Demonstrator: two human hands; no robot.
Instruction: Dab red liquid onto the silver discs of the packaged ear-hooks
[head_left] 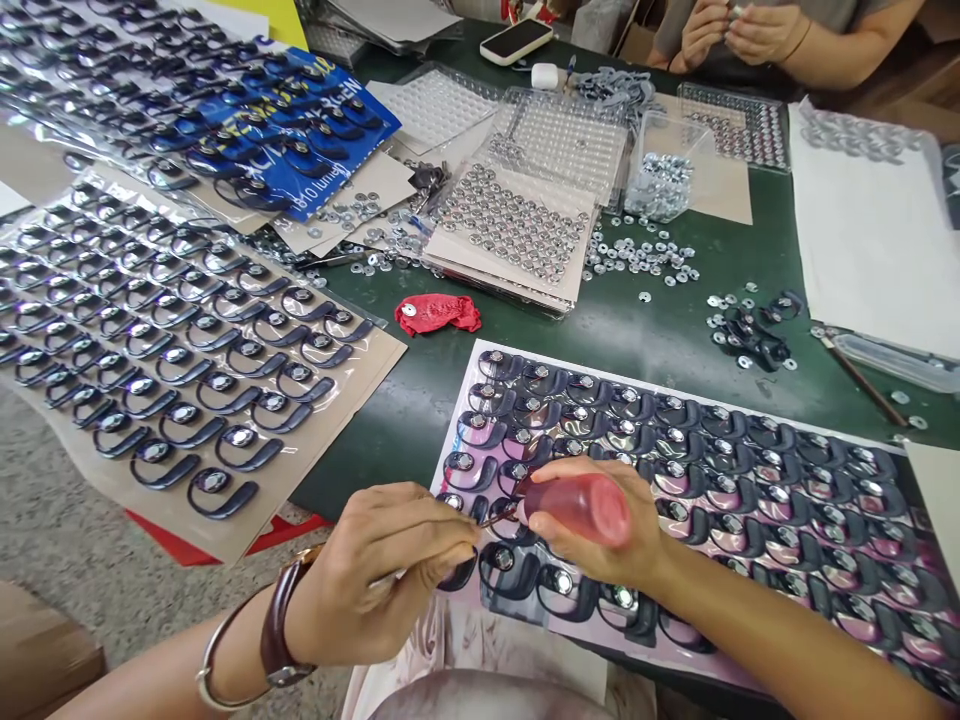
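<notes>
My right hand is wrapped round a translucent red squeeze bottle, its narrow end pointing left toward my other hand. Thumb and fingers pinched, my left hand holds a thin brown stick, whose tip is close to the bottle's nozzle. Both hands are over the near left part of a printed sheet covered with rows of dark curved pieces, each with a shiny round stud. One such dark curved piece lies just below the stick. My fingers hide part of the stick.
Another sheet of dark curved pieces lies left. A red crumpled balloon-like scrap, a card of round studs, loose washers and a clear box stand beyond. Across the table are a co-worker's hands.
</notes>
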